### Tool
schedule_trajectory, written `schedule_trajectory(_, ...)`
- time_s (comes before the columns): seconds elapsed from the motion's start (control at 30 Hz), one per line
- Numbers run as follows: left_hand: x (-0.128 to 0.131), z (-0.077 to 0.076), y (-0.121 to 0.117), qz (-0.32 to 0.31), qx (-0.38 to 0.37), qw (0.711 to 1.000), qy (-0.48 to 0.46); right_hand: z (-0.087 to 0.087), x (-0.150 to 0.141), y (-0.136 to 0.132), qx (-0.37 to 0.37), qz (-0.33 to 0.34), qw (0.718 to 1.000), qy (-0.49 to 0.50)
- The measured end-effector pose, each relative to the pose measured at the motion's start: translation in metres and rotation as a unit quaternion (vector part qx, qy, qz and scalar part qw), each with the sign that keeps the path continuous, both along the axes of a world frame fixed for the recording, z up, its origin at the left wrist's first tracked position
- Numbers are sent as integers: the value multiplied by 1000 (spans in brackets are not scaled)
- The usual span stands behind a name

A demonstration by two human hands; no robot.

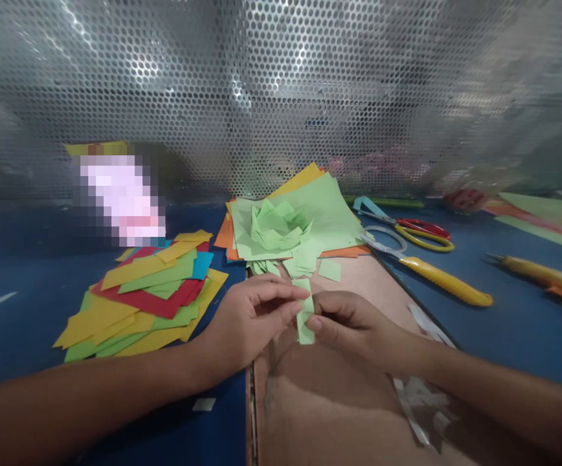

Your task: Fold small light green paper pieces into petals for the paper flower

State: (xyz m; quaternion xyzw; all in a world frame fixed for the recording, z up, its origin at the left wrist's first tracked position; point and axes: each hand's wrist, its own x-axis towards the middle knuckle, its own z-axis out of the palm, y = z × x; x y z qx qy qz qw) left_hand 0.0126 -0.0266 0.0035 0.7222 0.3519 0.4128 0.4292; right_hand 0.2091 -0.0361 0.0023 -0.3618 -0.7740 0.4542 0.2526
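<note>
A narrow light green paper strip [305, 323] stands upright between my two hands, above the brown board. My left hand [256, 314] pinches it from the left with thumb and forefinger. From the right, the thumb and curled fingers of my right hand [351, 323] grip its lower edge. Just beyond lie small cut green paper pieces [303, 260] and a single green square [330, 269]. Behind them a folded green paper ring with pointed edges [281, 225] rests on a stack of green sheets [337, 217], with yellow and orange sheets underneath.
Left is a heap of coloured paper pieces [164, 285]. On the right lie scissors [421, 234], a yellow-handled tool [446, 279] and another yellow tool [543, 272]. Clear tape scraps [419, 411] are on the brown board [320, 414]. A perforated metal panel [281, 84] closes off the back.
</note>
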Motion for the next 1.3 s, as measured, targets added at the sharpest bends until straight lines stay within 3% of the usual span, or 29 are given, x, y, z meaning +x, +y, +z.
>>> schedule_trajectory(0.5, 2, 0, 1, -27, -14, 999, -13, -1, 1, 1, 64, -3, 998, -24)
schedule_trajectory(0.7, 2, -4, -1, -64, -81, 993, -63, -2, 1, 1, 12, -11, 1000, 11)
schedule_trajectory(0.87, 4, -3, 0, -43, -90, 992, -76, 0, 0, -1, -24, -15, 1000, 11)
schedule_trajectory(1.3, 4, -5, 0, -42, -130, 986, -92, 3, -2, -1, -42, -33, 998, 19)
